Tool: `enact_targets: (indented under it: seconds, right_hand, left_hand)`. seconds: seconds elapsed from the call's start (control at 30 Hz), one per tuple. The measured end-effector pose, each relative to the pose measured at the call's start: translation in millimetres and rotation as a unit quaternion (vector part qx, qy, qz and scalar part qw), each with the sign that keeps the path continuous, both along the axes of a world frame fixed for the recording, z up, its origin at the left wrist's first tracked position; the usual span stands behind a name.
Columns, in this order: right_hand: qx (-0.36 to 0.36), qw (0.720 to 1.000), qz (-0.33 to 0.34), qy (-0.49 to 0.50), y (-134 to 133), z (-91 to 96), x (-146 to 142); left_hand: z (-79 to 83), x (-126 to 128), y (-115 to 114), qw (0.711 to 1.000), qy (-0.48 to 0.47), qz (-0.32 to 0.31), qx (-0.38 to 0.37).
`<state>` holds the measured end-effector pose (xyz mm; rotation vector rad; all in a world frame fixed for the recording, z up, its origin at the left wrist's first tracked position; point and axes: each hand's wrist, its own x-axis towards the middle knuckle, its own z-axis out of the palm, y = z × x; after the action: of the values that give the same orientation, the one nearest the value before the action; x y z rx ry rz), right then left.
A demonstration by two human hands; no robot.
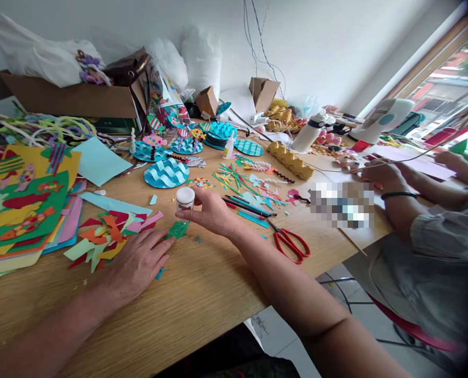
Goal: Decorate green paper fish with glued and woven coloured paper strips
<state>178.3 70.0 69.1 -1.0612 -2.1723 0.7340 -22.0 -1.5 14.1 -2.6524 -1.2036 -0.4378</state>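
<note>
My right hand [212, 210] is wrapped round a small white-capped jar [185, 198], upright at the middle of the table. Whether the jar touches the table I cannot tell. My left hand [141, 260] lies flat, palm down, its fingertips touching a small green paper piece [178, 229]. Just beyond that hand is a heap of coloured paper scraps [107, 233]. A blue disc with wavy paper strips [166, 174] lies behind the jar. To the right of my right hand are several dark pencils or pens [253, 208] and red-handled scissors [290, 244].
Stacked coloured paper [58, 231] covers the left side. Behind stand decorated blue discs [151, 151], a glue bottle [228, 146] and a cardboard box [72, 100]. A yellow egg-carton strip [290, 160] lies farther right. Another person's hands [385, 176] rest at the right edge.
</note>
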Motion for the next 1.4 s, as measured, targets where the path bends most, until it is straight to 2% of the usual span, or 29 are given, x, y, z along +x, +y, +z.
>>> enact_targets:
  seconds: [0.23,0.4,0.6,0.83,1.0,1.2,1.4]
  right_hand:
    - [-0.011,0.999,0.035,0.012,-1.6,0.7,-0.2]
    - [0.002,1.0,0.012,0.012,-1.4,1.5,1.7]
    - [-0.023,0.999,0.048,0.006,-6.3,5.1,-2.7]
    - [-0.005,1.0,0.022,0.018,-4.5,2.9,-1.2]
    - [-0.012,0.999,0.039,0.011,-5.3,2.6,-7.7]
    - [0.005,0.999,0.019,0.037,-0.2,-1.4,-4.8]
    - [-0.009,0.999,0.044,0.02,-5.5,0.4,-11.5]
  left_hand:
    - [3.6,1.0,-1.1,1.0,-0.012,-0.003,-0.006]
    - [4.1,1.0,-0.8,1.0,0.001,-0.007,-0.005]
    - [1.5,0.1,-0.8,1.0,0.012,-0.005,0.015]
    - [2.9,0.2,-1.0,1.0,0.009,-0.012,0.006]
    - [1.9,0.6,-0.5,1.0,0.006,-0.014,0.013]
    - [4.0,1.0,-1.2,1.0,0.007,-0.004,-0.005]
    - [3.6,1.4,0.5,1.0,0.0,-0.006,0.003]
